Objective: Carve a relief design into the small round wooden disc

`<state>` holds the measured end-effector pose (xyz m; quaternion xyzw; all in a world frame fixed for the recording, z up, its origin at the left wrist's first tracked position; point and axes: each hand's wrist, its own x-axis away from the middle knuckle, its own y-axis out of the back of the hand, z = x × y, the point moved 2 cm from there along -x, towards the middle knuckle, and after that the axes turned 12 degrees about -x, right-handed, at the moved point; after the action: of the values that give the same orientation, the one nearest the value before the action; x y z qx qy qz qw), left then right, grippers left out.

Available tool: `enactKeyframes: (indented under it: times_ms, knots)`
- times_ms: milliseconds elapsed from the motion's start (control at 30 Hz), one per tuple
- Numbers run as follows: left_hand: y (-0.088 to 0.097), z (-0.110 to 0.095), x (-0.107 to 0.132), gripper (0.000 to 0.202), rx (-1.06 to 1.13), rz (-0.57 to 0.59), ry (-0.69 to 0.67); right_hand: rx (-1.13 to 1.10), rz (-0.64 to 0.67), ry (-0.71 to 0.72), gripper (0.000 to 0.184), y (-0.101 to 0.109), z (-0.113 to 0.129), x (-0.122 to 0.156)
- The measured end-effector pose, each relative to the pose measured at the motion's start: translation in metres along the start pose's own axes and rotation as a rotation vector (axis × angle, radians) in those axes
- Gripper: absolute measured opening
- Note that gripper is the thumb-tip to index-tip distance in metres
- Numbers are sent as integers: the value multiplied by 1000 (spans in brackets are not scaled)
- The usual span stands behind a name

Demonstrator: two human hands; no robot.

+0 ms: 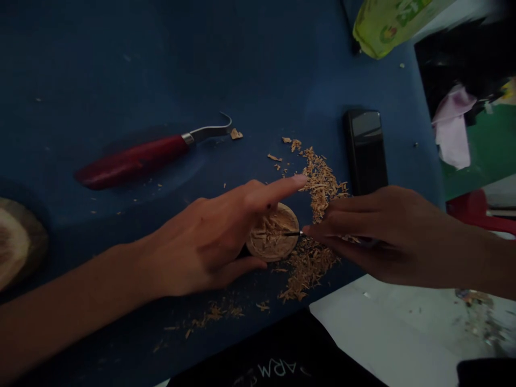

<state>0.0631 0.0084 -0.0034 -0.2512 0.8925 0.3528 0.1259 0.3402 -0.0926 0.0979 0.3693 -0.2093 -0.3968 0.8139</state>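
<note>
Disc of tan wood point(283, 247), lower centre: left hand point(217, 236) clasps it (probably steadying), right hand point(374, 234) pinches a thin dark metal tool point(292, 234).

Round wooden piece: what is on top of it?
On the round wooden piece are small wood bits; a thin dark tool tip from the right hand reaches over it. The left hand covers its upper-left part, so anything there is hidden.

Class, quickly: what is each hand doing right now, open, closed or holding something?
Left hand: holding the round wood piece, one finger stretched out.
Right hand: closed on a thin tool, mostly hidden in the grip.
</note>
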Motion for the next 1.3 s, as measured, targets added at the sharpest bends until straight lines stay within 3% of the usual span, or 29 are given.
enactKeyframes:
  times_ms: [133,233,300,433,533,600,733,867,967,1133,1300]
  knots:
    - [-2,2,2,91,24,-9,12,250,76,-24,28,9,12,9]
    - [-1,3,4,100,30,6,71,383,144,-21,41,11,22,15]
    - [0,2,4,109,39,12,47,389,147,-1,41,10,25,17]
    - [2,-3,1,105,49,85,-79,404,122,1,45,4,27,19]
    - [2,-2,1,103,6,70,-25,448,120,-18,53,1,28,21]
    - [2,-1,1,106,14,39,1,455,100,-24,48,-1,28,21]
    - [1,0,1,104,50,92,-20,433,40,-20,39,-1,28,19]
    - [2,2,1,108,78,44,4,451,79,-42,51,-2,30,16]
    - [0,3,2,110,78,70,12,493,68,-48,56,-5,34,16]
    - [-2,2,2,111,82,66,13,445,-4,-38,47,-10,40,9]
    - [-3,2,2,110,52,18,14,516,21,-39,46,-11,48,0]
